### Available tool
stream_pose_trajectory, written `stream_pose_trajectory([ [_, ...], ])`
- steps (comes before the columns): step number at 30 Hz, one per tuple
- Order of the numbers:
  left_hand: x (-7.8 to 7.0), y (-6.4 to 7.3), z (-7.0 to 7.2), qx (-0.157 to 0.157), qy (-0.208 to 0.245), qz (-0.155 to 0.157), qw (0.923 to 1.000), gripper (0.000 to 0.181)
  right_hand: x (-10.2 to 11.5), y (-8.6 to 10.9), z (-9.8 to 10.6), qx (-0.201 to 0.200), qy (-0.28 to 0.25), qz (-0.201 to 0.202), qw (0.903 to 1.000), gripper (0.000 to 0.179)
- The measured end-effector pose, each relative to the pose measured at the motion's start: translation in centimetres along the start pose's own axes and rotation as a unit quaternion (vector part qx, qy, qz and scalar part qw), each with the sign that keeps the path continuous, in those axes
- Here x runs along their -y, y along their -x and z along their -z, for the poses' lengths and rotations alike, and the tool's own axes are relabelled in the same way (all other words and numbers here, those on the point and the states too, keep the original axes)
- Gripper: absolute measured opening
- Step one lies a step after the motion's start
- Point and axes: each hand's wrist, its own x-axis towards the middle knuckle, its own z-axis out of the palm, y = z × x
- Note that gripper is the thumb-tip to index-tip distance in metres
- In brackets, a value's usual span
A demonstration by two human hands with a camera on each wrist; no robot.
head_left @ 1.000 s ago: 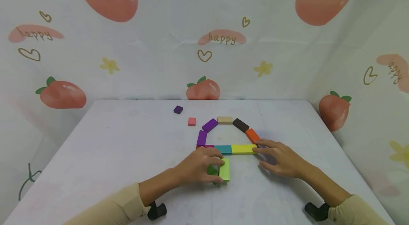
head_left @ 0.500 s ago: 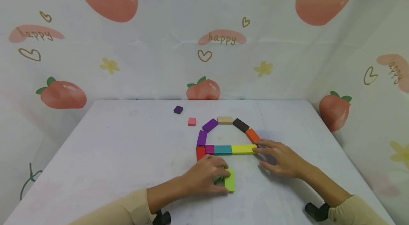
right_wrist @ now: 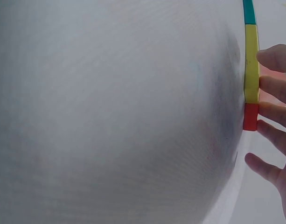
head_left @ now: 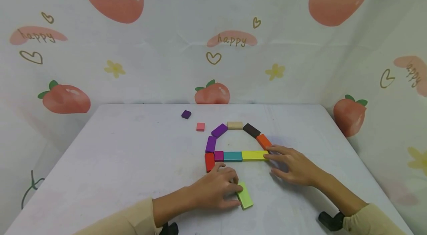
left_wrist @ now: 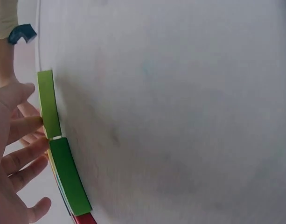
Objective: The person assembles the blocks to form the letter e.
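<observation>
A lime green block [head_left: 245,196] lies slanted on the white table, at the fingertips of my left hand [head_left: 213,190]. In the left wrist view, that hand's index fingertip is right at the lime block, and its middle fingertip at the end of a dark green block [left_wrist: 70,177]. The dark green block is hidden under the hand in the head view. My right hand [head_left: 295,166] spreads its fingers, the tips at the right end of a yellow block [head_left: 255,156] and the near end of an orange block [head_left: 263,141].
Teal [head_left: 232,156] and magenta [head_left: 218,156] blocks continue the yellow row to a red block [head_left: 209,161]. Two purple blocks, a beige block [head_left: 235,125] and a black block [head_left: 251,130] form an arch behind. A pink block [head_left: 200,127] and dark purple block [head_left: 186,114] lie apart.
My left hand has moved the lime green block toward the near side and right, and its fingers have loosened from it. The block now lies turned at an angle. The right hand has stayed put.
</observation>
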Motion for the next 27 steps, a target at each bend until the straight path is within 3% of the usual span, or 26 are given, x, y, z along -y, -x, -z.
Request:
stream_pose_trajectory([
  [5, -0.6, 0.5, -0.2, 0.003, -0.059, -0.033, 0.9977, 0.036, 0.0, 0.0, 0.0, 0.001, 0.002, 0.001, 1.0, 0.04],
  [11, -1.1, 1.6, -0.5, 0.025, -0.096, -0.092, 0.9907, 0.045, 0.0, 0.0, 0.0, -0.006, 0.003, 0.012, 0.9999, 0.04],
  [21, -1.3, 1.8, -0.5, 0.048, -0.109, -0.102, 0.9876, 0.052, -0.2, 0.0, 0.0, -0.011, 0.006, 0.021, 0.9997, 0.04],
  [27, -2.0, 1.6, -0.5, 0.049, -0.141, -0.099, 0.9838, 0.059, -0.2, 0.0, 0.0, -0.012, 0.008, 0.022, 0.9997, 0.039],
])
